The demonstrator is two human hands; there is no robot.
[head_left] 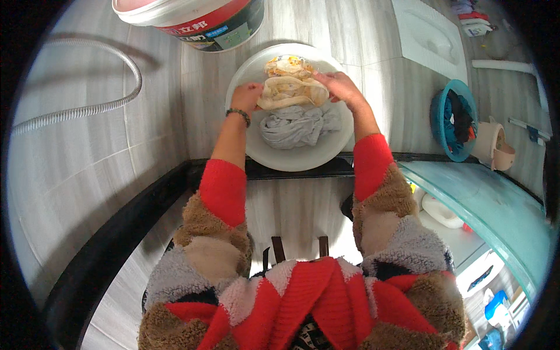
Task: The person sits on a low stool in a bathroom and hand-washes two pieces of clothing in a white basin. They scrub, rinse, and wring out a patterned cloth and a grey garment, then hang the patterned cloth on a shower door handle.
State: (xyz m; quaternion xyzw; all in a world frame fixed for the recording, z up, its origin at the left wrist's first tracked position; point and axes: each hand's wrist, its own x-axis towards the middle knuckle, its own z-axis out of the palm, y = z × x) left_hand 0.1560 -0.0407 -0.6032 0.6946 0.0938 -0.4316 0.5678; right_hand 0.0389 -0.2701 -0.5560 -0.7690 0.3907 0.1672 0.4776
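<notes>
A round white basin (297, 160) stands before me with fabric in it. Across its middle lies a cream-yellow cloth item (291, 93) with a stretched, rounded edge; its exact kind is not clear. My left hand (247, 97), with a beaded bracelet at the wrist, is closed at the left end of this cloth. At the opposite end, the fingers of my right hand (339, 87) pinch its upper right edge. A yellow-and-white patterned cloth (289, 64) bunches beyond it, perhaps part of the same piece. Nearer me rests a crumpled light grey cloth (294, 127), untouched by either hand.
A large paint bucket (204, 26) stands beyond the basin, left of it. A metal hose (116, 105) curves at far left. To the right are a squat toilet (434, 41), a blue basin (437, 119) of dark clothes and a glass panel (484, 192). A black ledge (303, 173) runs nearby.
</notes>
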